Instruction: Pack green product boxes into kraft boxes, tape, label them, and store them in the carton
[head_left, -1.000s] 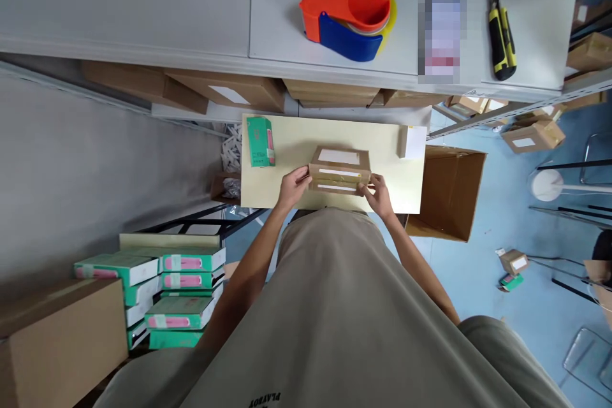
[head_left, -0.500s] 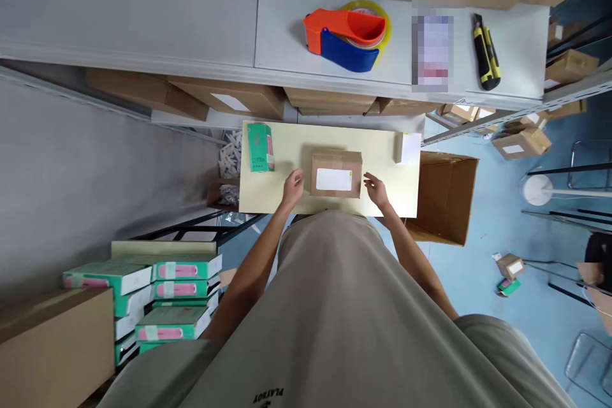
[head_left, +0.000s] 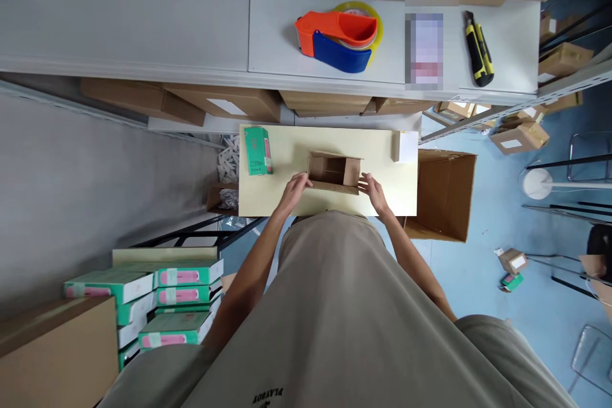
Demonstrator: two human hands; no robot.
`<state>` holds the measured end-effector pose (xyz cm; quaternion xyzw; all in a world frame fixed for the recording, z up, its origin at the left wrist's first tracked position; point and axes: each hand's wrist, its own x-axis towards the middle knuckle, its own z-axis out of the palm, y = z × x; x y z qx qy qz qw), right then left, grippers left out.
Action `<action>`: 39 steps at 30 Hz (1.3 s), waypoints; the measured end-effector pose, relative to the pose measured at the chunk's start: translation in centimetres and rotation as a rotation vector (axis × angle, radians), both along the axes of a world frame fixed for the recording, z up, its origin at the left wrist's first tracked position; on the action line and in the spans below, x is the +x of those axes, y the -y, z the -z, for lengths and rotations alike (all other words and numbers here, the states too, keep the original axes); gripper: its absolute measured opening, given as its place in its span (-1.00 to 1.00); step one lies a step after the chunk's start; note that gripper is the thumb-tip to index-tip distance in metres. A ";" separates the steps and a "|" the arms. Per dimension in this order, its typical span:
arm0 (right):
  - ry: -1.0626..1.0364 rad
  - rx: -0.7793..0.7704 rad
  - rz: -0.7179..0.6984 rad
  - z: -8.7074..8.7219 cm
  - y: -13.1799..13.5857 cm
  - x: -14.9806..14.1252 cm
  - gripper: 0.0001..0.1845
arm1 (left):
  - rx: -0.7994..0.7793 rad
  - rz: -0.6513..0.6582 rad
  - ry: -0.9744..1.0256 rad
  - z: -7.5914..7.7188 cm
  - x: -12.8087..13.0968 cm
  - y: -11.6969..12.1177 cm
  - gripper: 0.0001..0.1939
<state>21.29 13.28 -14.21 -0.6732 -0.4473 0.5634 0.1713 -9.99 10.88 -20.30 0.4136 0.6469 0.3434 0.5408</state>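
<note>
A small brown cardboard box (head_left: pixel 333 172) stands on the pale yellow table (head_left: pixel 296 197) with its top flaps up and its inside showing. My left hand (head_left: pixel 294 190) touches the box's left side, fingers closed against the flap. My right hand (head_left: pixel 372 190) holds the box's right edge, fingers bent against it. A green and pink product box (head_left: pixel 258 150) stands on the table to the left of the cardboard box. A small white and brown box (head_left: pixel 404 146) lies at the table's far right edge.
An orange and blue tape dispenser (head_left: pixel 337 36) and a yellow utility knife (head_left: pixel 477 50) lie on the grey shelf above. A big open carton (head_left: pixel 445 194) stands right of the table. Stacked green boxes (head_left: pixel 165 293) sit lower left beside a carton (head_left: pixel 55 357).
A second ago both hands held the box tilted toward me. It then lay flat, label up, with both hands off it. Now it is turned with its opening up and both hands on it.
</note>
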 end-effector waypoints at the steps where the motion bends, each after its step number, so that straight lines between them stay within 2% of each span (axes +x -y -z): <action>1: 0.017 0.007 -0.009 0.3 0.2 -0.3 0.06 | 0.034 0.039 -0.088 -0.1 0.3 0.2 -0.48; 2: 0.048 0.022 -0.018 0.5 0.4 -0.7 0.02 | 0.071 0.077 -0.173 -0.2 0.7 0.3 -0.51; 5: 0.251 0.068 -0.077 0.7 0.3 -2.7 0.02 | 0.118 0.181 -0.365 -1.0 2.0 0.0 -0.22; 8: 0.540 0.051 -0.188 0.2 -0.5 -5.3 0.03 | 0.052 0.336 -0.538 -2.4 2.8 -1.0 -0.13; 11: 0.699 0.008 -0.313 -0.2 -1.7 -6.6 -0.02 | -0.046 0.499 -0.719 -4.2 2.9 -2.2 -0.03; 13: 0.690 0.037 -0.381 -0.2 -2.4 -6.1 -0.13 | -0.089 0.575 -0.793 -5.1 2.6 -2.9 0.08; 15: 0.605 0.090 -0.408 0.2 -2.8 -4.3 -0.34 | -0.112 0.626 -0.820 -5.8 2.3 -3.3 0.19; 17: 0.463 0.120 -0.362 1.1 -2.9 -2.0 -0.53 | -0.134 0.655 -0.814 -6.0 2.1 -3.5 0.27; 19: 0.265 0.120 -0.235 2.3 -2.8 0.1 -0.55 | -0.154 0.659 -0.793 -5.9 2.2 -3.5 0.36; 21: 0.068 0.116 -0.098 3.4 -2.5 1.6 -0.42 | -0.158 0.649 -0.770 -5.7 2.5 -3.3 0.48; 23: -0.047 0.129 -0.023 4.2 -2.3 2.3 -0.28 | -0.158 0.634 -0.748 -5.5 2.9 -2.7 0.61; 26: -0.083 0.171 -0.039 4.4 -2.4 2.2 -0.22 | -0.182 0.566 -0.726 -6.0 3.2 -0.8 0.69; 28: -0.105 0.187 -0.090 3.9 -2.6 1.5 -0.24 | -0.209 0.481 -0.723 -7.0 3.1 1.0 0.69; 34: -0.159 0.252 -0.290 1.2 -3.2 -2.9 -0.31 | -0.274 0.171 -0.707 -11.5 1.4 8.0 0.67; 39: -0.252 0.304 -0.441 -3.0 -0.9 -9.1 -0.38 | -0.229 -0.093 -0.661 -15.6 -2.0 16.4 0.65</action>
